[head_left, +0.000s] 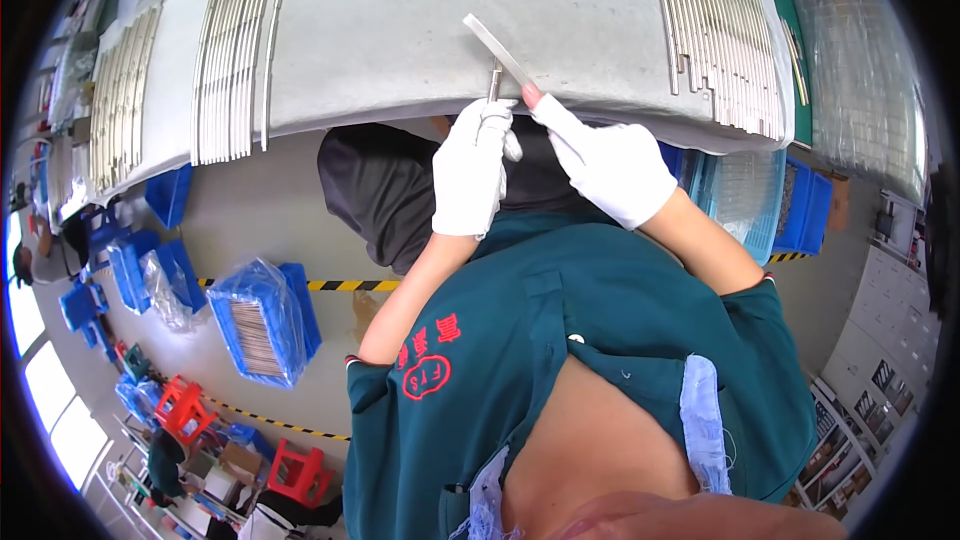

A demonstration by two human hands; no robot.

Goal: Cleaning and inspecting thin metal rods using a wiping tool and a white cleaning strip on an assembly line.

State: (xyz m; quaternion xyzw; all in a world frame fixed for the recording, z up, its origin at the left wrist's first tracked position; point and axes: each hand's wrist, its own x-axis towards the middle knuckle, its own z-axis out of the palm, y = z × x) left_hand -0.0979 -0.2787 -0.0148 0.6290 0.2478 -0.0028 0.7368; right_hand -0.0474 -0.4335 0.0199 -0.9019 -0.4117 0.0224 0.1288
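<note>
My left hand [467, 172], in a white glove, is closed round a thin metal rod [494, 82]. The rod's end sticks up past the fingers at the table's near edge. My right hand [618, 168], also gloved with one fingertip bare, grips a flat, narrow, pale strip [490, 42] that slants up and left over the table. The strip crosses close to the rod's tip; whether they touch I cannot tell. Most of the rod is hidden in the left glove. A row of metal rods [232, 60] lies left on the table, and another row [722, 45] lies right.
The grey-covered table [400, 30] curves across the top. More rods [124, 100] lie at its far left. Clear plastic packs [860, 90] are at the right. Blue crates [800, 208] stand below the right edge; a bagged crate [262, 325] sits on the floor, left.
</note>
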